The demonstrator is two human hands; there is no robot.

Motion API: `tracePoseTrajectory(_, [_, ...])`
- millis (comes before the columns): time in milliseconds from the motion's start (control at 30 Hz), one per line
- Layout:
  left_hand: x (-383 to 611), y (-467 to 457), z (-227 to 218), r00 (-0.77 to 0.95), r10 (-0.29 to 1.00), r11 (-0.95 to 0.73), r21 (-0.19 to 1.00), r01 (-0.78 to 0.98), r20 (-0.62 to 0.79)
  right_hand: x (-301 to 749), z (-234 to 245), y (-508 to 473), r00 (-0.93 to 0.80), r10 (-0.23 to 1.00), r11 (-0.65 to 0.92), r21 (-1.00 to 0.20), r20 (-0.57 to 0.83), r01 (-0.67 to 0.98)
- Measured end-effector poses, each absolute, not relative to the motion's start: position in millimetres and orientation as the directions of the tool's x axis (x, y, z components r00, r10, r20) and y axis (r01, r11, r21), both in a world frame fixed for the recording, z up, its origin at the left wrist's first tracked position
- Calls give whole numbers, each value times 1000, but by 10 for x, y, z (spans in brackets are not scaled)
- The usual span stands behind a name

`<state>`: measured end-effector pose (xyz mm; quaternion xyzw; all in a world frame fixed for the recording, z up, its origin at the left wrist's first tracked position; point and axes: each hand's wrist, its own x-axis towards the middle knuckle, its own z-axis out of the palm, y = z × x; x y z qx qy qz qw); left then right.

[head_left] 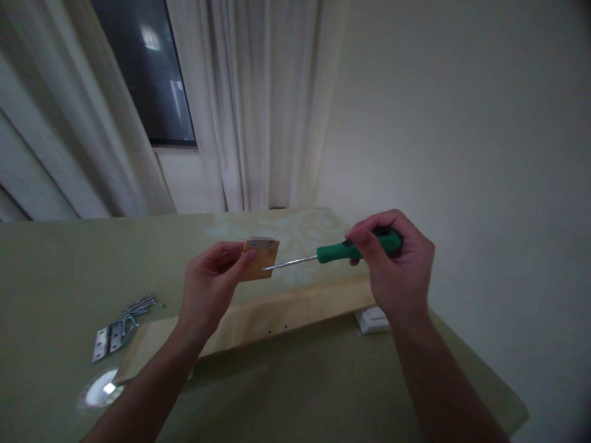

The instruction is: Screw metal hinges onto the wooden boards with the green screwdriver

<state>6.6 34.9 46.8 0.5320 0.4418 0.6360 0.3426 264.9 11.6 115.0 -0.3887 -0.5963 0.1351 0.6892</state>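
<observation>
Between thumb and fingers, my left hand (212, 280) pinches a small flat piece of wood (259, 266). Along its top edge sits a metal hinge leaf (262, 244) with two screw heads showing. My right hand (401, 264) is wrapped round the green handle of a screwdriver (339, 251). The screwdriver's thin shaft points left, its tip in front of the wood piece's lower part; whether it touches I cannot tell. Below both hands lies a long wooden board (258, 317) with two small dark holes in its face.
Left of the board lie a metal hinge (109, 340) and several screws (130, 323) on the green-covered table (55, 277). A white block (372, 320) sits under the board's right end. A shiny round object (102, 389) is at lower left. Curtains (258, 104) and a wall stand behind.
</observation>
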Motion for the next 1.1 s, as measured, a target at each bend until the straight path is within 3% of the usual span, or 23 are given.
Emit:
tracePoseTrajectory(267, [172, 207, 545, -226, 847, -472, 876, 93, 481, 2504, 1061, 100, 353, 326, 817, -449, 877, 362])
tracePoseTrajectory(600, [190, 122, 598, -227, 847, -478, 876, 67, 480, 2415, 1031, 64, 364, 162, 806, -335, 917, 488])
tracePoseTrajectory(800, [203, 115, 618, -247, 842, -485, 873, 45, 480, 2412, 1034, 92, 391, 133, 819, -323, 911, 475])
tracePoseTrajectory(967, [216, 91, 594, -267, 807, -515, 849, 117, 526, 2452, 987, 51, 310, 56, 836, -214, 949, 505])
tracePoseTrajectory(1100, [216, 111, 559, -305, 734, -542, 794, 276, 607, 2531, 955, -12, 38, 58, 837, -69, 998, 543])
